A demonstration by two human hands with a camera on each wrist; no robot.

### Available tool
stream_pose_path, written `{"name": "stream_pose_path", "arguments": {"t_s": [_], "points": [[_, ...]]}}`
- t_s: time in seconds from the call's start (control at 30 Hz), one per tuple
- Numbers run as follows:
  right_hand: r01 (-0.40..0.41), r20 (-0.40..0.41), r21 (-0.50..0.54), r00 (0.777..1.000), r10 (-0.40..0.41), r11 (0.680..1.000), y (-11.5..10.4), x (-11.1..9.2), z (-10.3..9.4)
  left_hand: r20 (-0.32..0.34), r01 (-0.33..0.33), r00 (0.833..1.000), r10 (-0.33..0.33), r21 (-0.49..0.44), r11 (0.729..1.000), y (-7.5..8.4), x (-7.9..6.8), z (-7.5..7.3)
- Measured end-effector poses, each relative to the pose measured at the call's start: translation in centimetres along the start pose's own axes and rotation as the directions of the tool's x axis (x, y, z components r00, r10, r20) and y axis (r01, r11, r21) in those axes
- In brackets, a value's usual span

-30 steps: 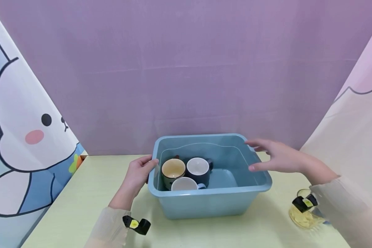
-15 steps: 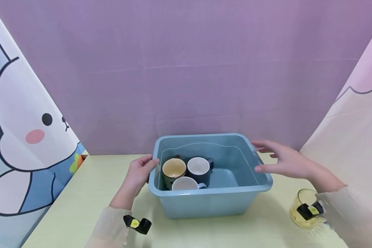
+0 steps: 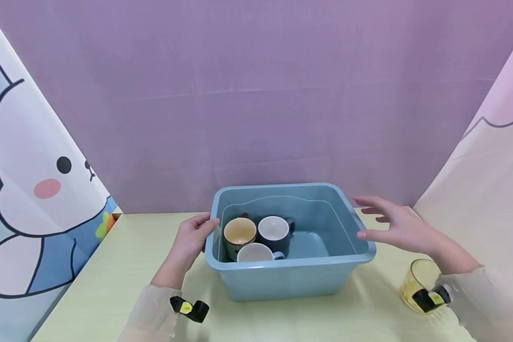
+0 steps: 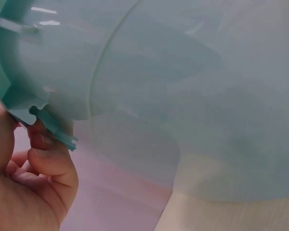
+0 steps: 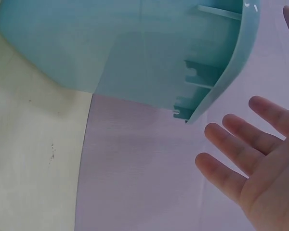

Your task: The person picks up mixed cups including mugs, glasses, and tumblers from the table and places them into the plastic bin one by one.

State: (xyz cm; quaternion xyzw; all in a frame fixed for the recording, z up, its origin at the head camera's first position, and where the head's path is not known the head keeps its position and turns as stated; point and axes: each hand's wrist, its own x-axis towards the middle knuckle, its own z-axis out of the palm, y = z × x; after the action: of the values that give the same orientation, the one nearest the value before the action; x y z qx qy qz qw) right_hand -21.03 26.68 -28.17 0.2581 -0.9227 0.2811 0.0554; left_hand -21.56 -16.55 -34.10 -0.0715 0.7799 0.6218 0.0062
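A blue plastic tub stands on the table, with three mugs grouped at its left side. One mug is cream inside, another is a dark mug with a white inside, and a white mug with a pale blue handle sits in front. My left hand grips the tub's left rim, thumb on top and fingers curled beneath, as the left wrist view shows. Beside the right rim, my right hand hovers with fingers spread and nothing in it; a gap to the rim shows in the right wrist view.
A yellow-tinted glass cup stands on the pale table at the right, partly behind the right wrist's camera. A purple cloth hangs behind the tub. Printed curtains flank the table.
My right hand has moved right, from over the tub's right rim to outside it, uncovering more of the glass cup. The left hand and the tub have stayed in place.
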Motion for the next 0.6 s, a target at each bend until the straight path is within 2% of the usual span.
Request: {"name": "stream_pose_path", "arguments": {"t_s": [0.6], "points": [[-0.014,-0.02,0.061,1.0,0.016,0.998,1.5,-1.5,0.5,-0.003,-0.005,1.0,0.005,0.011,1.0,0.0,-0.1,0.0]]}}
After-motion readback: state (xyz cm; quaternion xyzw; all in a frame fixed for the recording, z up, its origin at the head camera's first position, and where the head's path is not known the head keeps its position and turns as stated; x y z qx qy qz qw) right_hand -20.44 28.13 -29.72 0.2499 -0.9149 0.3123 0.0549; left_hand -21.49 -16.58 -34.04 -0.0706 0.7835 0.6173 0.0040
